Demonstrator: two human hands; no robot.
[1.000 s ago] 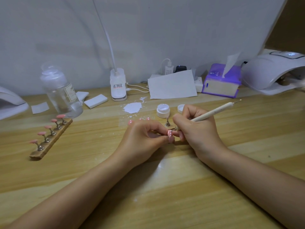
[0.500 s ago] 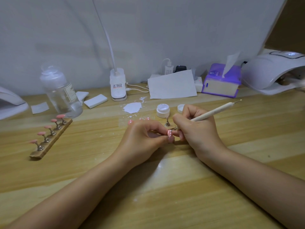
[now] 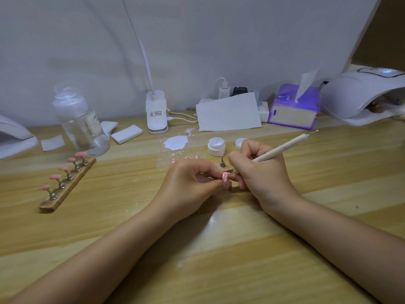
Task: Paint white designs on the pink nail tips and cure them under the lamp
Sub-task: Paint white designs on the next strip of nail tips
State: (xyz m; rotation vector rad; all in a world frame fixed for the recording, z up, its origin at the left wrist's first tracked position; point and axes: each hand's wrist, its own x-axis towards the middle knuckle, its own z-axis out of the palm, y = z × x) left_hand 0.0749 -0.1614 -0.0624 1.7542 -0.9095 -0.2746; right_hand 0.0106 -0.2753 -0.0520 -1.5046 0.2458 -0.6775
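My left hand [image 3: 192, 183] pinches a pink nail tip [image 3: 225, 178] that bears white dots, at the middle of the table. My right hand [image 3: 260, 172] grips a cream dotting pen [image 3: 282, 148], and the pen's metal point touches that tip. Behind my left hand, more dotted pink tips [image 3: 185, 159] peek out, mostly hidden, beside a bare metal stand [image 3: 222, 162]. An open white gel pot [image 3: 216, 146] and its lid [image 3: 240, 143] stand just beyond. A wooden holder [image 3: 68, 184] at the left carries several plain pink tips. The white curing lamp [image 3: 363, 95] sits at the far right.
A clear pump bottle [image 3: 80, 123], white pads [image 3: 127, 134] and another lamp's edge [image 3: 15, 137] are at the left. Along the wall stand a desk-lamp base [image 3: 157, 113], a paper sheet [image 3: 229, 113], chargers and a purple tissue box [image 3: 294, 107]. White paint smear [image 3: 176, 142] marks the wood.
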